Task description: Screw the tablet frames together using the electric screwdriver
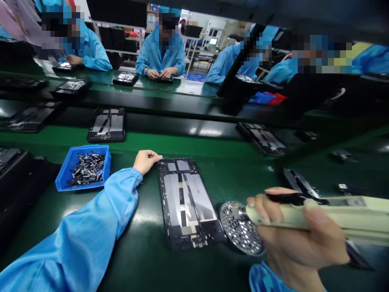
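Right hand (299, 233) is gripping pale-green power screwdriver (358, 219), one; opened tablet (200, 192), one, lying at centre.
Driver tip is standing over perforated metal dish (243, 235), 4 o'clock of tablet; contact, cannot tell. Left hand (145, 163) is touching tablet's 11 o'clock corner; whether pinching, cannot tell. Good handling is probably calling for a square-set tip and steadied corner. Dish is crowding tablet's 4 o'clock edge; green bench (148, 261) is offering open room at 7, blue parts bin (61, 178) bounding 9 to 10.
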Demonstrator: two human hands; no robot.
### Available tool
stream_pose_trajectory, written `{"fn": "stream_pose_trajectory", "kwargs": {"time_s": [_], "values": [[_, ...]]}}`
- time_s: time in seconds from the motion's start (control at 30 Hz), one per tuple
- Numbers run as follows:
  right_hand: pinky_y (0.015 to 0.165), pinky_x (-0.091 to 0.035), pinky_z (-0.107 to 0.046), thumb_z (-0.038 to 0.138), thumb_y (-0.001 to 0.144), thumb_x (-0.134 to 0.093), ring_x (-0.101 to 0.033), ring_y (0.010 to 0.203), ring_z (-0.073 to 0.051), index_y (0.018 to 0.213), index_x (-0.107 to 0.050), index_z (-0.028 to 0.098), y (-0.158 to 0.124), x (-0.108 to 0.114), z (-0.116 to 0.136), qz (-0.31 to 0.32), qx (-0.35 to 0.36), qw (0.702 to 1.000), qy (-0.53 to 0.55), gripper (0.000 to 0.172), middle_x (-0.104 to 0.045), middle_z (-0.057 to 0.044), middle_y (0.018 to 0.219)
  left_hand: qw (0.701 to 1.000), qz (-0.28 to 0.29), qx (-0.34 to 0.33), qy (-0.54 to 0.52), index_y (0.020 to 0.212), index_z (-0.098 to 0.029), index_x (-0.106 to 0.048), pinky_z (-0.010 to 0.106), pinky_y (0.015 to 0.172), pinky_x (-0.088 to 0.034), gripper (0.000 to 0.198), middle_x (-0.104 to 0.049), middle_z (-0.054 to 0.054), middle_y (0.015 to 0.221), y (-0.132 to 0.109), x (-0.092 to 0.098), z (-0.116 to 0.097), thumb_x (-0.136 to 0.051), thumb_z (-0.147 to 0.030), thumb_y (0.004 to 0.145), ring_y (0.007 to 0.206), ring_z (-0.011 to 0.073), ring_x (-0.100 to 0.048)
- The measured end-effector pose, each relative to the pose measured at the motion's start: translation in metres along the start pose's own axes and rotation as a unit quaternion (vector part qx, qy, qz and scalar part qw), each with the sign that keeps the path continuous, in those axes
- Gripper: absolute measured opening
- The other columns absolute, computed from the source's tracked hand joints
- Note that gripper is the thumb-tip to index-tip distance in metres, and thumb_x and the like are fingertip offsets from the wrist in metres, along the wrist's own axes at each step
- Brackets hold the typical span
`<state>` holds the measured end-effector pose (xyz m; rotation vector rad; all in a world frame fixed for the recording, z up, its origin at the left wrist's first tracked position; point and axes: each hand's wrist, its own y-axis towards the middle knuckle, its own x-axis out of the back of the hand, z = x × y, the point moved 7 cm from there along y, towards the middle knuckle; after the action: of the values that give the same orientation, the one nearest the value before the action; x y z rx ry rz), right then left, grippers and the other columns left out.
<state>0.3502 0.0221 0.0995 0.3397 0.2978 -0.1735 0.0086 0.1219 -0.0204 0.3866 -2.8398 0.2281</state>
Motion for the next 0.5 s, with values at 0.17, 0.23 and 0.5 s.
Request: {"fn": "stream_pose_trajectory", "kwargs": {"time_s": [0.17,0.23,0.5], "values": [[0.052,-0.044,-0.031,0.052,0.077,-0.078,-0.045,0.043,-0.013,0.080,-0.076,0.019,0.002,-0.050,-0.016,0.047,-0.042,0.998,0.029,0.034,-0.043,0.005,0.045,1.000,0.008,0.003,0.014,0.063,-0.016,-0.071,0.025,0.059,-0.038,0.024,-0.063,-0.001,0.059,0.001,-0.003,0.005,-0.084,-0.035,0.071,0.054,0.0109,-0.048],[0.051,-0.045,-0.031,0.054,0.077,-0.079,-0.046,0.041,-0.013,0.079,-0.077,0.018,0.007,-0.068,-0.021,0.063,-0.040,0.997,0.023,0.035,-0.044,0.005,0.044,1.000,0.017,0.006,0.018,0.063,-0.016,-0.070,0.025,0.059,-0.039,0.023,-0.061,-0.001,0.057,0.001,-0.005,0.006,-0.082,-0.032,0.076,0.053,0.0108,-0.047],[0.043,-0.045,-0.026,0.054,0.076,-0.082,-0.045,0.035,-0.010,0.075,-0.077,0.018,0.025,-0.134,-0.047,0.109,-0.033,0.992,0.051,0.037,-0.045,0.006,0.040,0.997,-0.003,-0.021,0.076,0.066,-0.019,-0.064,0.026,0.072,-0.042,0.023,-0.066,-0.001,0.069,-0.012,-0.009,0.001,-0.079,-0.020,0.084,0.069,0.0143,-0.059]]}}
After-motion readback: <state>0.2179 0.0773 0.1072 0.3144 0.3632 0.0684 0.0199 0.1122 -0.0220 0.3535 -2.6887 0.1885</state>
